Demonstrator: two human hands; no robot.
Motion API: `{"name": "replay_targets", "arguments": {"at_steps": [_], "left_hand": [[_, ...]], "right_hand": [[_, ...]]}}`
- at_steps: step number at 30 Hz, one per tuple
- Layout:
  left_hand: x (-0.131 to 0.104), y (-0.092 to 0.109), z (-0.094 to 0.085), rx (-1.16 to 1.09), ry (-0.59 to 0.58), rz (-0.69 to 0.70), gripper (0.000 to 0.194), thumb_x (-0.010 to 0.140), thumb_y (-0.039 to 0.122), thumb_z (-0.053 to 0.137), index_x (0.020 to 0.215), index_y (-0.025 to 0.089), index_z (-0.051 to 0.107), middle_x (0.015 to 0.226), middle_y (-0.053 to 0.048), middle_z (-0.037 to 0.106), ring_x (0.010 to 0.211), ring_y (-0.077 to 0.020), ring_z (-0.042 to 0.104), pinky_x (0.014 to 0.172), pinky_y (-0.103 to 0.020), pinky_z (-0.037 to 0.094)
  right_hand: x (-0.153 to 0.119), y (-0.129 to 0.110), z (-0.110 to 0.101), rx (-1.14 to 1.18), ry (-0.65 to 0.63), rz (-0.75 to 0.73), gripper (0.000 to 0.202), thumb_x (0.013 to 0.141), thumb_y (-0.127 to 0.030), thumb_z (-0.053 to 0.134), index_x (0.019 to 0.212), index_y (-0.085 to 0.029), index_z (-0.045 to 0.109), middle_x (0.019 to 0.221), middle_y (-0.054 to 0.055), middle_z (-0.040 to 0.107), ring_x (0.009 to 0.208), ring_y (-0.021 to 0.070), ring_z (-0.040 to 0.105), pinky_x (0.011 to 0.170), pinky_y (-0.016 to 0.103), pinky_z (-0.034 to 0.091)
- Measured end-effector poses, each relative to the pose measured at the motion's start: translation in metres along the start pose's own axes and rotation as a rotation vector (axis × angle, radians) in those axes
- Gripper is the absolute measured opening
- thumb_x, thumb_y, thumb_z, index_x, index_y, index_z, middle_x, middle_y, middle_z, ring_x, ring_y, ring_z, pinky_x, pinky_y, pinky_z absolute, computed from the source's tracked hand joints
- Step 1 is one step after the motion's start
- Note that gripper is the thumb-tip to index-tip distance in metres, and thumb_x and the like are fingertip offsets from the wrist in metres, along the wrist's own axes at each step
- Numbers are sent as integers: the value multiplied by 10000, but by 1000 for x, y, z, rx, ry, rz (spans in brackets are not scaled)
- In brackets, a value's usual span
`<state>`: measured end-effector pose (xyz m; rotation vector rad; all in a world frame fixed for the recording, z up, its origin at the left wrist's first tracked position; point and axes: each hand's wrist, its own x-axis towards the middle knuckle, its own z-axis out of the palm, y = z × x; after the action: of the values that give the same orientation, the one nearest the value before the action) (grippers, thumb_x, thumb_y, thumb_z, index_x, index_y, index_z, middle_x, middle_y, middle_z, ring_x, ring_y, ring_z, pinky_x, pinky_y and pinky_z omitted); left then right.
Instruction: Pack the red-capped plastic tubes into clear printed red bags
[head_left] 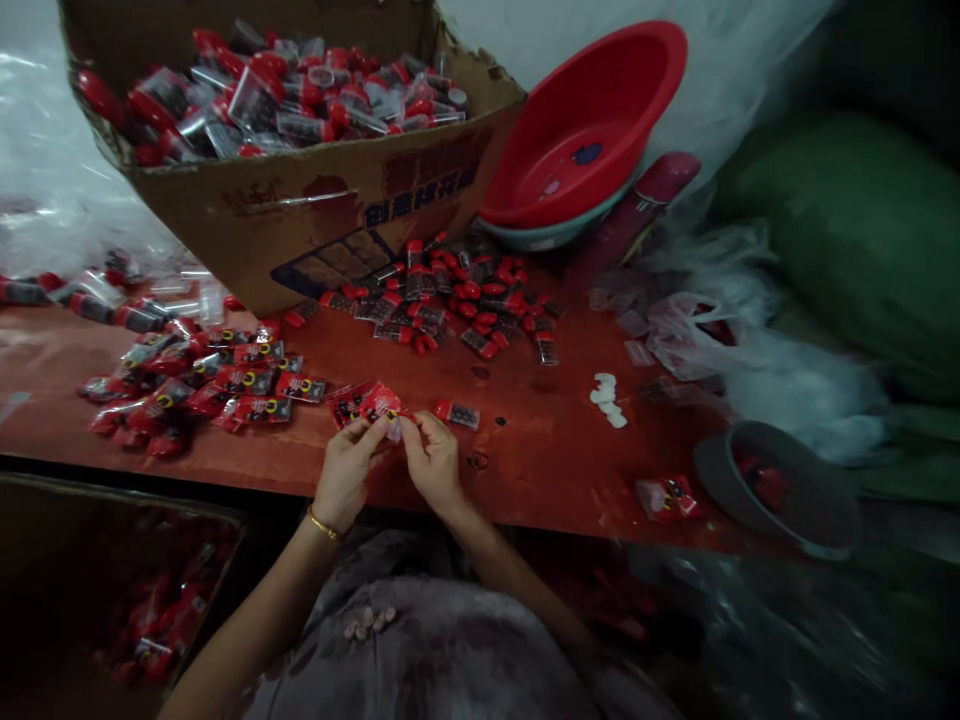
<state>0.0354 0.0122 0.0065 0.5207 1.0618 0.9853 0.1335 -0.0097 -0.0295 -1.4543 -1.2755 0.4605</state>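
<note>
Near the front edge of the red table, my left hand (347, 472) and my right hand (433, 462) meet, fingertips pinched on a small red printed packet (384, 402). A bracelet circles my left wrist. Beyond my left hand lie flat red printed packets (347, 402), partly behind the held one. Just past my right hand rests a small clear container with a red cap and dark contents (459, 414). Small dark rings (478, 460) lie beside my right hand. To the left is a heap of filled red packets (247, 380).
A cardboard box (315, 200) full of red-capped containers stands at the back, with a loose pile (465, 295) before it. Red basin (585, 130), pink bottle (637, 215), plastic bags (720, 330), white pieces (608, 400) and grey bowl (780, 490) are rightward. Another box (225, 540) sits lower left.
</note>
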Motion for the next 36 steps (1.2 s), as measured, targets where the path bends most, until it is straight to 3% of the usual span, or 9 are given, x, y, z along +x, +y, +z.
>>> {"name": "replay_targets", "arguments": {"at_steps": [3,7,11,15,18,21,24,28,36], "left_hand": [[5,2,-5,4,23,20,368,407,328,861,579,119,611,615,-6,663,573,-103,598,618,-230,500],[12,9,-11,-11,65,-12,381,413,325,865,593,121,597,665,-11,681,596,-95,608,628,-215,491],[18,11,-12,-57,48,-63,398,428,334,864,617,129,581,710,-15,687,637,-111,624,651,-237,494],[20,7,-8,-61,25,-110,415,442,359,858,671,135,595,732,-24,692,677,-135,641,667,-256,491],[20,6,-8,-51,8,-135,438,447,369,855,731,139,615,743,-27,695,675,-140,645,671,-261,489],[20,8,-10,-54,1,-133,439,454,378,852,741,141,619,745,-27,695,672,-140,645,672,-262,490],[18,8,-11,-71,3,-132,424,464,376,850,735,146,619,731,-20,689,669,-136,639,674,-263,491],[14,5,-8,-75,-16,-144,393,489,376,842,721,144,626,709,-17,681,635,-117,622,660,-248,487],[4,3,-6,-9,-59,-81,385,460,387,845,651,121,642,658,-13,664,603,-103,601,622,-227,493]], "right_hand": [[1,-1,-9,-35,-80,-55,269,909,-300,396,730,-194,565,686,10,601,654,131,547,631,238,427],[11,16,-52,-330,-169,-211,241,889,-348,458,986,-187,609,1027,83,654,987,207,562,889,351,401],[16,49,-91,-753,-228,-132,496,816,-441,553,1197,-125,532,1226,159,570,1121,304,480,940,451,343],[14,65,-93,-873,-250,-75,427,869,-395,473,1174,-104,540,1241,168,559,1152,316,452,944,468,330],[14,65,-85,-804,-223,-81,321,849,-362,501,1056,-131,581,1183,160,590,1107,313,481,914,458,358],[10,58,-81,-622,-218,-12,213,812,-349,547,936,-180,584,946,101,649,911,259,564,812,402,420],[1,44,-80,-252,-237,139,190,817,-360,539,935,-211,551,761,17,609,681,173,572,652,304,452],[-12,17,-81,220,-309,275,216,849,-376,504,998,-221,525,751,-21,567,523,96,525,533,237,452],[-16,-1,-71,241,-328,276,185,818,-328,549,952,-205,580,693,-28,556,484,78,470,469,209,437]]}}
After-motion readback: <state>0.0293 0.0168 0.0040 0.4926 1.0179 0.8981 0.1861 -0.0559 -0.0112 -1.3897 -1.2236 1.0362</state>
